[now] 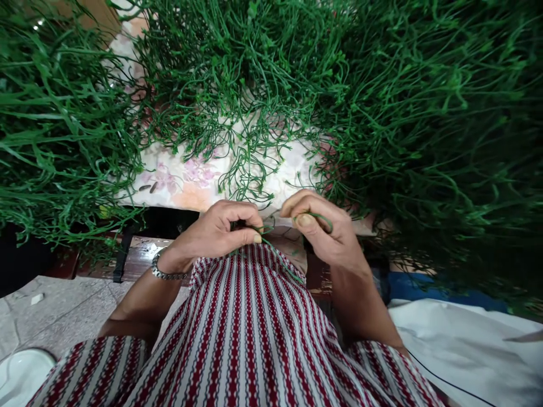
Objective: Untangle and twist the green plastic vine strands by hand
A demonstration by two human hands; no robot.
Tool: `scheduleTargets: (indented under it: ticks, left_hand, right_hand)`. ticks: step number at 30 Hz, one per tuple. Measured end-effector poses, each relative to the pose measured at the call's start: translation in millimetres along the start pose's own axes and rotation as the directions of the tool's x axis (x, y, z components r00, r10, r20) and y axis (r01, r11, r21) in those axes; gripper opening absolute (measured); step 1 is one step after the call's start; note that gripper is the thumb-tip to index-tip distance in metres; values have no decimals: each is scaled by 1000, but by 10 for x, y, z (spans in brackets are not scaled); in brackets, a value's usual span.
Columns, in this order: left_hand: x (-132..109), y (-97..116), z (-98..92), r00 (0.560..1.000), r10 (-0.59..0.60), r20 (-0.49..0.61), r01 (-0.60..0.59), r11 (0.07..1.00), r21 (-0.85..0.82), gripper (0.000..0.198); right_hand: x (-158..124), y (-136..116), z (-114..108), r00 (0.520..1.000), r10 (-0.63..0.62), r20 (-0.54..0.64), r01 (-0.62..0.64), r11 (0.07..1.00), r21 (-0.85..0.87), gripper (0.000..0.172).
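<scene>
My left hand (227, 229), with a metal-link watch band (167, 274) on the wrist, pinches a thin green stem (280, 257) between thumb and fingers. The stem slants down to the right across the striped garment (254, 328). Close by on the right, my right hand (324, 229) is closed, thumb against the curled fingers, with another thin green strand (326, 219) in its grip. The two hands are apart. Just beyond them, loose green stems (250, 169) with small forked tips lie scattered on a floral cloth (169, 169).
Large heaps of similar green stems rise at the left (55, 124), the back and the right (445, 113). A white sheet (470, 339) lies at the lower right. At the lower left, a white round container (25, 373) stands on the tiled floor (97, 299).
</scene>
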State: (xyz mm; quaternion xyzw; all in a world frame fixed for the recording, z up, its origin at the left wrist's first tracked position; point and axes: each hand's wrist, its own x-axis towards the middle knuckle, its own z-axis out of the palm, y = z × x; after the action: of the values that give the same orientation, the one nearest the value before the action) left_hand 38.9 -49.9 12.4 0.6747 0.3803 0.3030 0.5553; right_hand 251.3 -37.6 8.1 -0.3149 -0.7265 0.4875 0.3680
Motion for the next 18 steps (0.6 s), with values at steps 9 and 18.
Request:
scheduleTargets:
  ticks: [9,18]
  left_hand:
    - [-28,-54,208,964,194,-181,-136,948,289,11]
    - [-39,-87,187,982,146,-122,-131,984,124,12]
  right_hand:
    - [-79,26,322,983,186,7,-185,982,-30,12]
    - [-117,-9,270,960,251,124,-228,958,-174,16]
